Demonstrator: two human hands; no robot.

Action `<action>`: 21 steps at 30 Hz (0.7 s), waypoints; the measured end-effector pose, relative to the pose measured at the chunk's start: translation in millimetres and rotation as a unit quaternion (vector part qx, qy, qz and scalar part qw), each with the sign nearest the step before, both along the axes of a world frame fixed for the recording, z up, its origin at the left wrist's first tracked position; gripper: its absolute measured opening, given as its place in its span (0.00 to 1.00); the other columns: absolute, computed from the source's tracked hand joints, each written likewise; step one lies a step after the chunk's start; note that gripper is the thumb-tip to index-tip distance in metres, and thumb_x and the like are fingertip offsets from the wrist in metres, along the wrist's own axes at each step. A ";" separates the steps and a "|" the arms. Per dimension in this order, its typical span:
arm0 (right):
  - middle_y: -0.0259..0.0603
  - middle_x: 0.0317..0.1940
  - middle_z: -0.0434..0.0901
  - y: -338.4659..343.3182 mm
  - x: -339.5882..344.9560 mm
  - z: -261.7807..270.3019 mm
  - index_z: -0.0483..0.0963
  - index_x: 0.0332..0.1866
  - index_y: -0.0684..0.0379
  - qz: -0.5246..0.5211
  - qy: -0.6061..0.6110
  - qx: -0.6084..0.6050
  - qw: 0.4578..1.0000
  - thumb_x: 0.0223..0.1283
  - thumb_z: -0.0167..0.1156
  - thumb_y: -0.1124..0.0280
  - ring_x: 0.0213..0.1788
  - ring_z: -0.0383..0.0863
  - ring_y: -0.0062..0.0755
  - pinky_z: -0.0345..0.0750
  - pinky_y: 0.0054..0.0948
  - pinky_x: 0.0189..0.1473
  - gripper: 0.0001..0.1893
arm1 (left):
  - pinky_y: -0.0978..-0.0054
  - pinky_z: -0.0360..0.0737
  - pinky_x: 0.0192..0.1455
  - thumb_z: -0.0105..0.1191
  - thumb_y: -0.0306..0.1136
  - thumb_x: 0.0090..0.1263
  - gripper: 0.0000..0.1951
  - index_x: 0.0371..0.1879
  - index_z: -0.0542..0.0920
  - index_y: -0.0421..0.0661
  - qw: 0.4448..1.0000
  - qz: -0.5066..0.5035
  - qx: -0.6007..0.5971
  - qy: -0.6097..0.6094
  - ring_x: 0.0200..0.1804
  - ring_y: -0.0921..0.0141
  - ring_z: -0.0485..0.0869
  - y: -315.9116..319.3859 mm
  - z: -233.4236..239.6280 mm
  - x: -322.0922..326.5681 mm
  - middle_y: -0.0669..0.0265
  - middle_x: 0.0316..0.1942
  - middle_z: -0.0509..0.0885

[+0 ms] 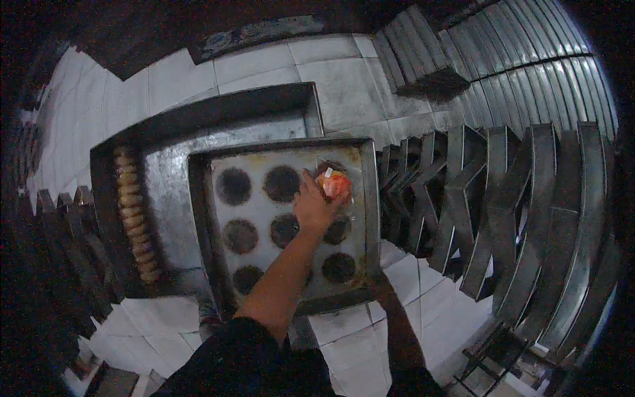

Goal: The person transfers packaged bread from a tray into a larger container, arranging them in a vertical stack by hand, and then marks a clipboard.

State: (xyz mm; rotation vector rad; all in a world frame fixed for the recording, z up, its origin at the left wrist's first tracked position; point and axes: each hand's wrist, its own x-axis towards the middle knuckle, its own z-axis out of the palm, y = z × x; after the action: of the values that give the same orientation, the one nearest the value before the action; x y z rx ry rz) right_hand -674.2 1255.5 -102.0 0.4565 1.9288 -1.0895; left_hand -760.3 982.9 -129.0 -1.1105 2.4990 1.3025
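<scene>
A square metal tray [373, 198] with raised walls lies tilted before me, its pale base marked with several dark round patches in rows. My left hand [317, 206] reaches over it and holds a crumpled orange-red bundle [336, 184], perhaps cloth or plastic, against the base near the far right corner. A small white piece shows at the bundle's top. At the tray's near right corner is my right hand [379, 287], dim and partly hidden, its fingers at the wall.
A larger deep metal tray [173, 149] stands under and behind at the left, with a row of round, pale brown pieces [131, 213] along its left side. Many metal trays [471, 188] stand on edge at the right, more [531, 44] at the far right. The floor has pale tiles [342, 84].
</scene>
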 end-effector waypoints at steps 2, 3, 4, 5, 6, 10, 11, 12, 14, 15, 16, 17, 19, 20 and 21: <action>0.46 0.56 0.69 -18.1 16.2 22.6 0.57 0.66 0.66 0.022 -0.041 -0.008 0.999 0.55 0.55 0.72 0.58 0.68 0.36 0.64 0.33 0.61 0.31 | 0.57 0.72 0.56 0.66 0.57 0.46 0.46 0.57 0.63 0.36 0.995 -0.041 0.056 -0.066 0.55 0.52 0.72 2.1 -8.6 10.5 0.46 0.54 0.71; 0.46 0.55 0.70 -25.1 26.1 31.8 0.57 0.65 0.66 0.032 -0.037 -0.005 0.999 0.56 0.53 0.73 0.57 0.69 0.35 0.65 0.32 0.61 0.30 | 0.57 0.72 0.55 0.67 0.57 0.45 0.46 0.56 0.64 0.36 0.990 -0.068 0.084 -0.094 0.54 0.52 0.73 0.3 -11.4 12.4 0.46 0.53 0.72; 0.45 0.54 0.71 -28.4 40.4 40.2 0.58 0.65 0.66 0.043 0.002 -0.006 0.999 0.56 0.51 0.75 0.56 0.70 0.34 0.65 0.31 0.60 0.29 | 0.58 0.72 0.55 0.68 0.56 0.44 0.45 0.54 0.65 0.36 0.993 -0.071 0.065 -0.064 0.54 0.52 0.73 -2.7 -12.9 22.8 0.47 0.51 0.72; 0.46 0.53 0.71 -25.1 59.6 36.1 0.58 0.66 0.64 0.066 0.094 -0.018 0.993 0.56 0.51 0.75 0.54 0.71 0.35 0.68 0.32 0.57 0.29 | 0.58 0.72 0.55 0.69 0.55 0.43 0.44 0.53 0.65 0.37 0.995 -0.078 0.047 -0.033 0.53 0.52 0.73 0.4 -12.4 37.4 0.48 0.50 0.73; 0.47 0.53 0.72 -22.5 78.9 33.1 0.57 0.66 0.63 0.091 0.187 -0.024 0.978 0.56 0.50 0.75 0.52 0.72 0.35 0.70 0.32 0.54 0.29 | 0.59 0.72 0.55 0.70 0.54 0.42 0.43 0.51 0.66 0.37 0.996 -0.081 0.027 -0.003 0.53 0.53 0.74 2.1 -11.5 51.8 0.48 0.48 0.74; 0.49 0.56 0.70 -49.0 129.6 88.2 0.53 0.69 0.61 0.053 0.141 -0.047 0.988 0.60 0.53 0.72 0.53 0.73 0.40 0.75 0.39 0.51 0.31 | 0.61 0.74 0.53 0.73 0.48 0.38 0.42 0.49 0.67 0.36 0.946 0.057 0.265 0.180 0.49 0.56 0.77 1.2 -18.5 101.8 0.50 0.47 0.76; 0.49 0.56 0.69 -55.2 147.7 106.9 0.53 0.68 0.61 0.002 0.128 -0.066 0.990 0.60 0.53 0.72 0.54 0.73 0.40 0.75 0.39 0.52 0.31 | 0.62 0.74 0.52 0.73 0.48 0.38 0.41 0.48 0.68 0.36 0.945 0.080 0.255 0.186 0.48 0.57 0.77 4.3 -10.3 106.4 0.50 0.46 0.76; 0.48 0.57 0.69 -59.2 165.6 119.4 0.53 0.68 0.61 -0.050 0.114 -0.082 0.989 0.60 0.52 0.72 0.54 0.72 0.40 0.75 0.40 0.52 0.31 | 0.63 0.74 0.52 0.73 0.47 0.38 0.40 0.47 0.69 0.36 0.946 0.071 0.249 0.194 0.48 0.57 0.78 6.5 -4.7 111.5 0.50 0.46 0.76; 0.45 0.56 0.69 -50.2 209.5 108.9 0.52 0.69 0.61 -0.069 0.196 -0.126 0.970 0.58 0.51 0.74 0.52 0.73 0.36 0.74 0.35 0.52 0.32 | 0.63 0.74 0.51 0.73 0.46 0.39 0.38 0.46 0.70 0.36 0.947 0.016 0.241 0.210 0.47 0.58 0.79 5.9 7.2 120.1 0.49 0.46 0.77; 0.44 0.55 0.70 -29.8 244.3 83.6 0.51 0.69 0.62 -0.066 0.257 -0.090 0.960 0.55 0.51 0.74 0.51 0.73 0.35 0.73 0.33 0.52 0.34 | 0.64 0.75 0.51 0.73 0.46 0.39 0.38 0.45 0.70 0.36 0.947 -0.018 0.252 0.197 0.46 0.59 0.79 5.0 22.1 127.9 0.49 0.46 0.77; 0.44 0.54 0.70 -29.2 271.0 81.9 0.51 0.69 0.62 -0.071 0.272 -0.092 0.955 0.54 0.51 0.74 0.51 0.73 0.35 0.72 0.32 0.52 0.34 | 0.64 0.75 0.50 0.73 0.46 0.39 0.37 0.45 0.71 0.36 0.947 -0.049 0.260 0.185 0.46 0.59 0.79 -0.4 37.9 137.3 0.49 0.46 0.77; 0.44 0.54 0.70 -26.5 297.5 82.3 0.50 0.69 0.62 -0.083 0.289 -0.088 0.950 0.53 0.51 0.73 0.51 0.73 0.34 0.72 0.31 0.52 0.35 | 0.65 0.75 0.50 0.73 0.46 0.39 0.36 0.44 0.71 0.37 0.945 -0.071 0.280 0.154 0.46 0.59 0.79 -2.2 83.2 146.2 0.49 0.46 0.77; 0.43 0.54 0.69 -60.6 317.6 133.0 0.49 0.70 0.61 -0.119 0.244 -0.186 0.944 0.56 0.52 0.69 0.51 0.73 0.34 0.72 0.31 0.52 0.35 | 0.67 0.77 0.45 0.72 0.45 0.40 0.38 0.48 0.68 0.37 0.957 -0.123 0.214 0.156 0.45 0.62 0.79 -23.8 108.5 178.6 0.51 0.44 0.77; 0.43 0.55 0.69 -73.2 330.0 153.7 0.48 0.70 0.61 -0.156 0.225 -0.225 0.935 0.57 0.52 0.68 0.51 0.73 0.34 0.72 0.32 0.52 0.35 | 0.68 0.77 0.45 0.72 0.44 0.42 0.38 0.49 0.67 0.38 0.955 -0.124 0.237 0.132 0.45 0.63 0.78 -27.2 125.7 199.4 0.52 0.45 0.77; 0.43 0.55 0.69 -82.7 343.5 170.7 0.48 0.70 0.61 -0.213 0.213 -0.261 0.917 0.58 0.53 0.67 0.51 0.73 0.34 0.72 0.32 0.52 0.36 | 0.68 0.77 0.44 0.72 0.44 0.44 0.39 0.51 0.65 0.38 0.950 -0.127 0.262 0.109 0.45 0.64 0.78 -31.9 153.8 219.7 0.53 0.45 0.77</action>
State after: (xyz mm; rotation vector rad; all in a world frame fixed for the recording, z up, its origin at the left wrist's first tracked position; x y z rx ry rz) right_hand -330.7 1172.8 68.7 0.3602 1.8230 -2.0630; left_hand -540.6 951.1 24.7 -0.5325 2.1198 1.9258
